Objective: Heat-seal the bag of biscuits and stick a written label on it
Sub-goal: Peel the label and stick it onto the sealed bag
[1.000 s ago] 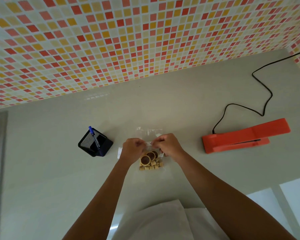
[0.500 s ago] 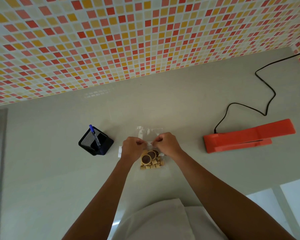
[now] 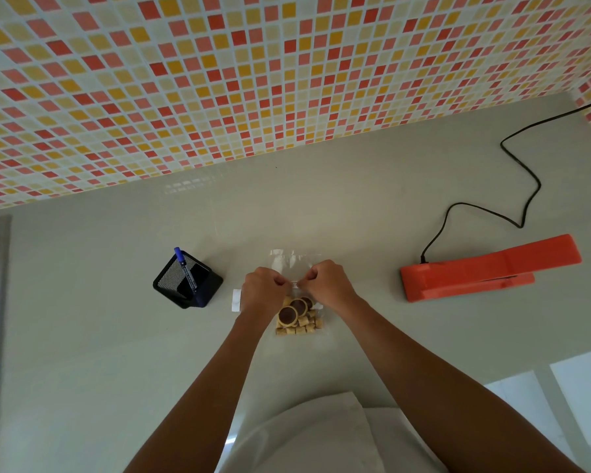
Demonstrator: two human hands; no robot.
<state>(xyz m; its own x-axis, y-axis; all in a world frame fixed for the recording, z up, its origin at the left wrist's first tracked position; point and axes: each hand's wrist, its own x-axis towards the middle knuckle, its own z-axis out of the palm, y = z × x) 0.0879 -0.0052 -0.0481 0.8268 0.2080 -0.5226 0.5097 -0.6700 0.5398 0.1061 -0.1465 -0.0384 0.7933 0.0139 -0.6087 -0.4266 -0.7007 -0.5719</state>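
Here we see the grey counter (image 3: 116, 336) under both hands. Far off to the right of our right hand (image 3: 326, 285) lies the orange heat sealer (image 3: 485, 271), shut flat. To the left of our left hand (image 3: 261, 291) stands a black mesh cup (image 3: 188, 283) with a blue pen (image 3: 186, 269). The clear bag (image 3: 294, 264) of biscuits (image 3: 297, 317) lies right under our hands. Both hands are curled tight and pinch a small white strip between them. A white label (image 3: 236, 299) peeks out beside our left hand.
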